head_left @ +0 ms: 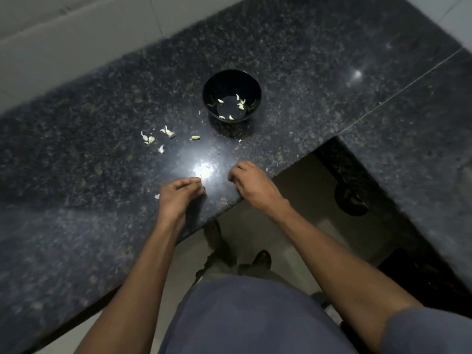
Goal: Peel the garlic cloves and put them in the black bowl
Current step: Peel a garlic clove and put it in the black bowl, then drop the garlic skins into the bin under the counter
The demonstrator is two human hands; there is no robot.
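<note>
The black bowl stands on the dark granite counter, with several peeled garlic cloves lying in its bottom. Left of the bowl, garlic pieces and papery skins are scattered, and one greenish piece lies nearer the bowl. My left hand and my right hand hover over the counter's front edge, a little apart. Both have their fingers curled with the fingertips drawn together. Whatever the fingers may hold is hidden. A small white scrap lies beside my left hand.
A bright light reflection glares on the counter between my hands. The counter turns a corner at the right, leaving a floor gap where I stand. A pale tiled wall runs behind the counter.
</note>
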